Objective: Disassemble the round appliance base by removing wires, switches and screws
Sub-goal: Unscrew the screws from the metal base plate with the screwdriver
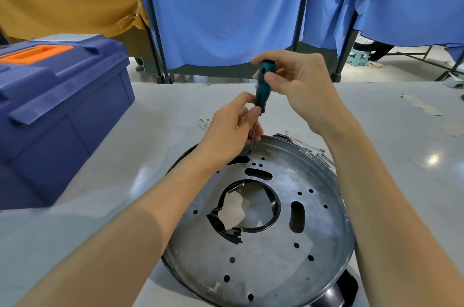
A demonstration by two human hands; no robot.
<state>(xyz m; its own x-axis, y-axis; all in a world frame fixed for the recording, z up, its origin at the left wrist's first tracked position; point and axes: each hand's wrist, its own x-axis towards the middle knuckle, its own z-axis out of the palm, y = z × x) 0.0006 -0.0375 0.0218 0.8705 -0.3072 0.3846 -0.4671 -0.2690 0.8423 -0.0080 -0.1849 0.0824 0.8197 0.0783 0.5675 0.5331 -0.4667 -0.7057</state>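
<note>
One head-worn, wide-angle view.
It looks forward and down, close over the desk (401,156); left hand (231,128) and right hand (301,85) sit mid-frame, curtains (226,17) hang beyond its far edge.

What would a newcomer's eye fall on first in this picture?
The round metal base fills the near table. Over its far edge, the right hand grips a teal screwdriver nearly upright while the left hand pinches it lower down. A blue toolbox sits at the left.
</note>
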